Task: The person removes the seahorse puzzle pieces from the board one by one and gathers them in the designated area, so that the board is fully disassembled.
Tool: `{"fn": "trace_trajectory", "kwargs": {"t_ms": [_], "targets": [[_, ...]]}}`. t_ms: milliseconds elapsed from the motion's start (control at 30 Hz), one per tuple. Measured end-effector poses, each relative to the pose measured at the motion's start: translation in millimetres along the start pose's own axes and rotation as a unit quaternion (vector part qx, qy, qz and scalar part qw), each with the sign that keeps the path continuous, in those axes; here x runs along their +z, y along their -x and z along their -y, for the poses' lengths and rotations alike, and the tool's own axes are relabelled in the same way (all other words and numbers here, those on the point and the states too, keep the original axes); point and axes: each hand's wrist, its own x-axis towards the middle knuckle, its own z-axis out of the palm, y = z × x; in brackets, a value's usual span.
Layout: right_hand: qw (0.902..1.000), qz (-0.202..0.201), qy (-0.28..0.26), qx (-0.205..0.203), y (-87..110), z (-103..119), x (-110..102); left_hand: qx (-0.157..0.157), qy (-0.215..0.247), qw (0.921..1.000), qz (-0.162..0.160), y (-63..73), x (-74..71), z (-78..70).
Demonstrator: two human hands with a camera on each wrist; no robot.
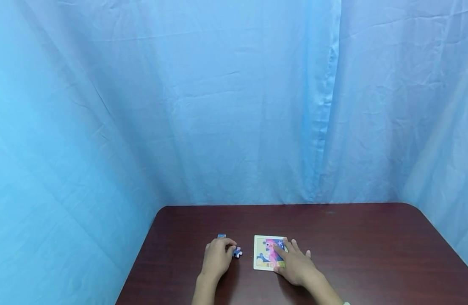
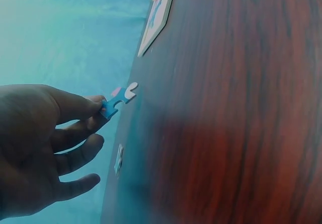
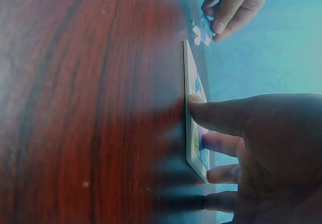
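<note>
Head view: The left hand point(image 1: 217, 257) is on the left side of the wooden table point(image 1: 371, 245), its thumb and fingertips closed on a jigsaw piece point(image 1: 237, 252) that projects to the right. A second jigsaw piece point(image 1: 221, 235) lies just beyond the hand on the far side, partly covered. To the right is a framed jigsaw puzzle point(image 1: 255, 254) with a pale rim, a pink figure and a white star on a blue ground. The right hand point(image 1: 297, 264) rests on its right portion with fingers extended and spread, gripping nothing. A blue curtain point(image 1: 234, 106) borders the far side of the table.

Left wrist view: The thumb and forefinger pinch the blue, white and pink jigsaw piece by one end; the remaining fingers are loosely bent and spaced apart. The second jigsaw piece lies flat on the table, near this hand. Whether the held piece touches the table cannot be determined.

Right wrist view: The thumb contacts the near rim of the framed jigsaw puzzle. The index finger extends over the picture. The left hand, with its piece, is to the left, apart from the frame.
</note>
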Motion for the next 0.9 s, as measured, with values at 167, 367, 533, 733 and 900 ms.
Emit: {"fn": "trace_trajectory", "kwargs": {"t_ms": [167, 367, 533, 733, 900], "targets": [[1.0, -0.004, 0.0, 0.0, 0.3, -2.1, 1.8, -0.01, -0.006, 0.9999, 0.001, -0.2, -4.5, 7.9], [1.0, 0.0, -0.002, 0.001, -0.3, -3.2, 2.6, -0.023, -0.015, 0.9995, -0.012, 1.6, -8.5, 15.2], [1.0, 0.004, -0.001, 0.003, -0.6, -3.2, 2.3, -0.043, -0.02, 0.9988, -0.011, 2.0, -11.5, 19.6], [1.0, -0.005, -0.001, -0.003, 0.2, -1.5, 0.8, -0.065, -0.027, 0.9974, -0.016, 0.4, -18.7, 24.5], [0.9999, -0.009, -0.003, -0.005, 1.0, -1.2, 0.7, -0.071, -0.037, 0.9966, -0.018, 0.2, -19.9, 31.7]]}}
